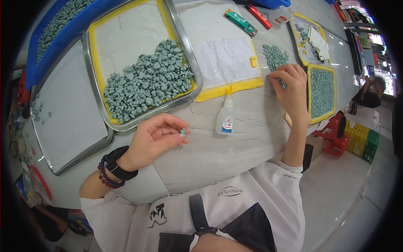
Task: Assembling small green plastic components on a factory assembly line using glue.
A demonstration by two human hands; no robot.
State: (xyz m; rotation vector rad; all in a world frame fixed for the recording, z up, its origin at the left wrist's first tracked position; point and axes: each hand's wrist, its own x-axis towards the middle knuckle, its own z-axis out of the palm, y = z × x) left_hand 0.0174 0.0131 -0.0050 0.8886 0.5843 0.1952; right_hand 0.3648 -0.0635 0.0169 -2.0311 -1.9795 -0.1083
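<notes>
Between the thumb and fingers of my left hand is a small green stone, held just above the table near the front rim of a large metal tray. That tray, edged with yellow tape, carries a heap of larger green stones. My right hand is at the near end of a loose pile of small green stones, its thumb and fingers closed in a pinch. Whatever is in that pinch is too small to make out. Between my hands stands a white glue bottle with a yellow needle tip.
Beyond the bottle lies a white board with yellow tape. A green box and a red box lie behind it. At right are a tray of fine green stones and a cluttered tray; at far left, a blue bin.
</notes>
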